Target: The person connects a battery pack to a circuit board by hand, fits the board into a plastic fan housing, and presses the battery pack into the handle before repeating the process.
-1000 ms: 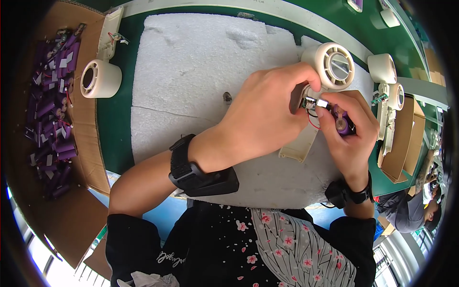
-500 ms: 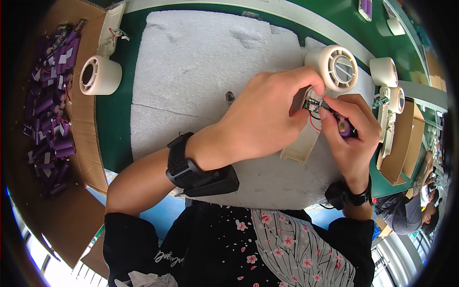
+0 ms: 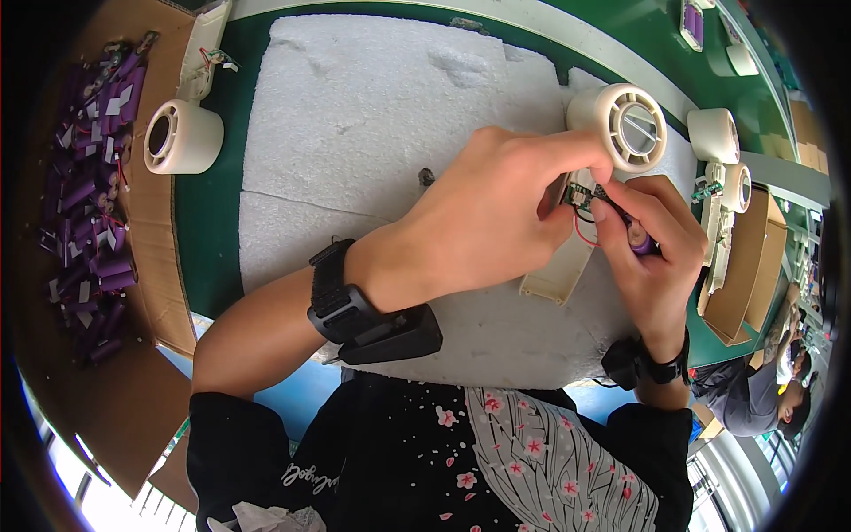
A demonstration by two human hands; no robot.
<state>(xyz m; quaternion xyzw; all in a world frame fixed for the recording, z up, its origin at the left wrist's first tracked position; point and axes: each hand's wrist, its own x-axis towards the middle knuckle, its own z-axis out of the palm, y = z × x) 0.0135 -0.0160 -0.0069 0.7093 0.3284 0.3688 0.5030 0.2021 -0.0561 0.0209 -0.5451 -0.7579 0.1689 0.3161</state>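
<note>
A cream plastic housing [image 3: 557, 277] with a round, vented head [image 3: 634, 129] lies on the white foam sheet, its handle half toward me. My left hand [image 3: 496, 213] is closed around the neck, thumb and index finger either side of a small green circuit board [image 3: 580, 197]. From the right, my right hand [image 3: 658, 235] pinches a purple battery cell [image 3: 640, 238] by the board, its fingers hiding part of the cell. A red wire [image 3: 582, 232] loops below the board. The exact contact of the fingertips is partly hidden.
The foam sheet [image 3: 355, 115] covers the green table. A carton of purple cells [image 3: 97, 195] stands at left, beside another cream housing [image 3: 191, 137]. More housings [image 3: 712, 135] and an open cardboard box [image 3: 749, 262] are on the right. Another person [image 3: 753, 395] sits at far right.
Both hands stay at the same spot with only slight finger shifts around the board and cell. The view has moved very slightly.
</note>
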